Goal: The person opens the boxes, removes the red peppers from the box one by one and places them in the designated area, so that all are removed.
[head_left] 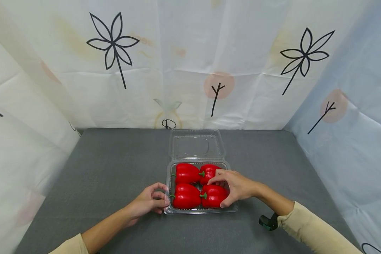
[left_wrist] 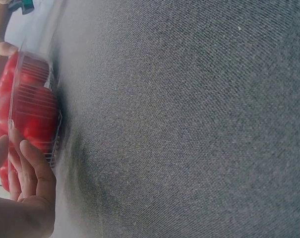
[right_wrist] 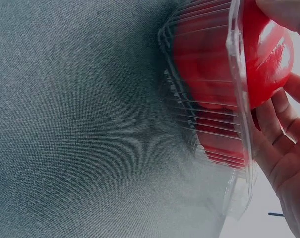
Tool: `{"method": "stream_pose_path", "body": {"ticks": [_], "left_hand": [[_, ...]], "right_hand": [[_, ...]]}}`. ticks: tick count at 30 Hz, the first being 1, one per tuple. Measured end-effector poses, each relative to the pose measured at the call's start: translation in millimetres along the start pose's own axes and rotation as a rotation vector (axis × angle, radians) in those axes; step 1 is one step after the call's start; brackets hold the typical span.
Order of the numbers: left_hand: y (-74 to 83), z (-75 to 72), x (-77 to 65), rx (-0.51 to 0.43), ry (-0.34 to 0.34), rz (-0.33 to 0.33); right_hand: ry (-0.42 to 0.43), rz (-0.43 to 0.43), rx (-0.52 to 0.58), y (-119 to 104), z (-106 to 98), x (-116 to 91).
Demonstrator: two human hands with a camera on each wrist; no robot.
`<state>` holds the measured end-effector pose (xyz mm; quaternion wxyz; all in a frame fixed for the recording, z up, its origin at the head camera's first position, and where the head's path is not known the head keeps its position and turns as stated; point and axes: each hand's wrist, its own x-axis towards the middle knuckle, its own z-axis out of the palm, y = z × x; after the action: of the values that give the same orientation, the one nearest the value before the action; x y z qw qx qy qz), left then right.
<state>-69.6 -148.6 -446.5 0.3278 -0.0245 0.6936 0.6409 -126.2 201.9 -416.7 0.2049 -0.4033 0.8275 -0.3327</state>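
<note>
A clear plastic clamshell container [head_left: 200,211] sits on the grey table with its lid [head_left: 195,145] folded back, away from me. Inside are two rows of red bell peppers with green stems. My left hand [head_left: 149,201] holds the container's left rim, thumb and fingers bent at the edge; the left wrist view shows its fingers [left_wrist: 36,161] against the clear wall. Over the near right bell pepper [head_left: 213,196], my right hand [head_left: 238,185] grips with the thumb on the near side and fingers on the far side. That pepper [right_wrist: 266,59] rises above the rim in the right wrist view.
Grey cloth covers the table [head_left: 120,158] around the container. White printed curtains [head_left: 184,53] stand at the back and both sides. A dark device [head_left: 268,222] is worn at my right wrist.
</note>
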Motion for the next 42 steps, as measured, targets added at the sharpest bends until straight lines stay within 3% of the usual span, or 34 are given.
{"method": "stream_pose_path", "body": {"ticks": [21,42], "left_hand": [[0.3,-0.7,-1.0,-0.008,-0.019,0.008],[0.5,2.2,-1.5,0.003,0.015,0.004]], "right_hand": [[-0.019,-0.021,0.074,3,-4,0],[-0.031,-0.014,0.155,4,-10,-3]]}}
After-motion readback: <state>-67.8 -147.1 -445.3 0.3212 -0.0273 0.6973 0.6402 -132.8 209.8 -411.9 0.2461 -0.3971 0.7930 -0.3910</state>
